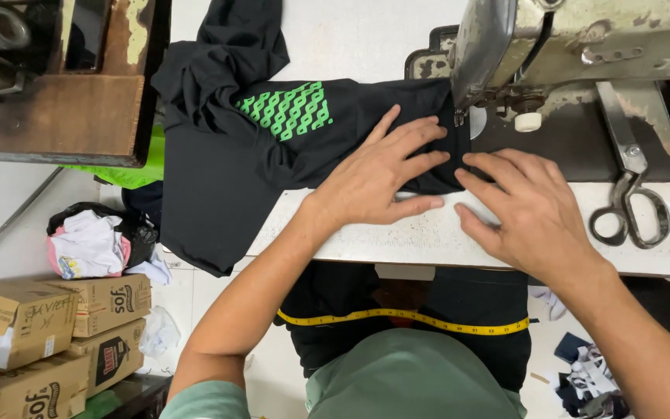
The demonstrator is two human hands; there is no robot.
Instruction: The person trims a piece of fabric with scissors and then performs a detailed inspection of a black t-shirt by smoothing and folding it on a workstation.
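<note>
Head view is looking straight down on a worn grey-metal sewing machine [583, 46], taken as the landmark for everything below; a black knit garment with a green wavy-pattern print [288, 132] is lying on the white table [428, 240] to the left of the machine, its right edge reaching under the machine head near the needle, which is too dark to make out; the rest of the cloth is trailing off the table edge further left and bunching toward the back.

Left hand [378, 174] is pressing flat, fingers spread, on the cloth just left of the machine head; right hand [533, 209] is resting open, fingers together, in front of the machine, its fingertips touching the cloth's near-right corner; neither hand is clamped on anything, and the two are sitting close but apart.

Handling judgement: the fabric is looking light, soft and limp, draping in folds, probably stretchy and not fragile; flat palm pressure seems better than pinching, with any grip best taken at the edge nearest the machine.

Steel scissors with black handles [631, 186] are lying right of the right hand, below the machine; a yellow tape measure [405, 318] is hanging across the person's front, nearer the camera.
</note>
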